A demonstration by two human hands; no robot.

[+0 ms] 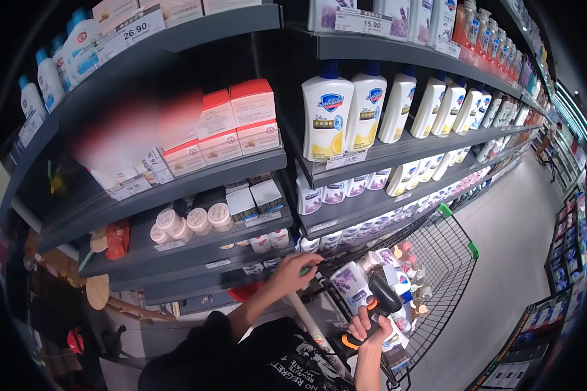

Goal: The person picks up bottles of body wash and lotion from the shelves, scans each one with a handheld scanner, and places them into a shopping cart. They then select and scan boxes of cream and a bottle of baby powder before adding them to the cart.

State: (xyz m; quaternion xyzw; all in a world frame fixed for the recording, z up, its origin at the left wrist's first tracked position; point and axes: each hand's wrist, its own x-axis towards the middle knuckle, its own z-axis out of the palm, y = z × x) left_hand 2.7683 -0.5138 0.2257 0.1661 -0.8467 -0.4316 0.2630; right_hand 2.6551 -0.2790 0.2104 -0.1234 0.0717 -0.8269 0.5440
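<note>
My right hand (370, 328) is closed around the grip of a black-and-orange handheld device (386, 294), shaped like a barcode scanner. It is over the near part of a wire shopping cart (446, 277). In the cart lie a white bottle with a lavender print (349, 281) and several other bottles and packages, partly covered by the device. My left hand (295, 274) is at the cart's near left corner, beside the lower shelves. Its fingers are bent over a small green part there, apparently of the cart.
Shelves (365, 168) along the left carry white Safeguard bottles (328, 117), red-and-white boxes (253, 104) and round jars (199, 220). A blurred red-and-black shape (134, 124) covers part of the upper left shelf. A grey-floored aisle (502, 225) runs beside the cart, with more shelving (570, 251) at right.
</note>
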